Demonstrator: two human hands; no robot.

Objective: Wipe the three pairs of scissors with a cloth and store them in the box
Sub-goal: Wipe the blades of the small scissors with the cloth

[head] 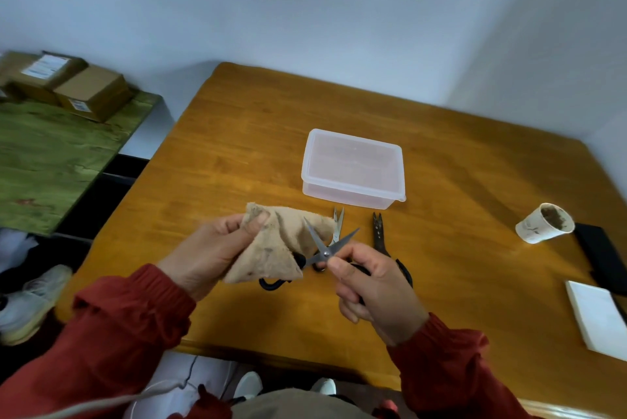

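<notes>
**Left hand.** The thumb of the left hand (210, 249) presses a corner of the cloth (281, 245) against the forefinger. The other fingers are behind the fabric and cannot be seen. The rest of the cloth hangs from this pinch as a loose fold. This probably keeps free fabric ready to wrap round a blade.

**Right hand.** The fingers of the right hand (373, 286) are curled round one black handle of the open scissors (326, 250). The thumb tip and forefinger sit close to the pivot. The second handle loop shows below the cloth, lower centre.

- The blades are spread in a V with the tips toward the top of the frame, away from the body.
- The spread likely exposes each inner face for wiping.
- A grip at the pivot keeps the fingers off the edges.
- The left blade overlaps the cloth; contact cannot be confirmed.

**Remaining scissors.** Two more pairs lie on the table (237, 133) just above the hands. The small silver pair (338, 223) is partly hidden by the cloth. The dark pair (378, 232) is to its right, and the right hand hides part of its handle. Both lie between the hands and the box, within short reach.

**Box.** The box (353, 167) stands above centre with its lid on. All three pairs are outside it, so the lid must come off before storing.

**Other items.** A paper cup (543, 223) lies tipped at the right.
</notes>
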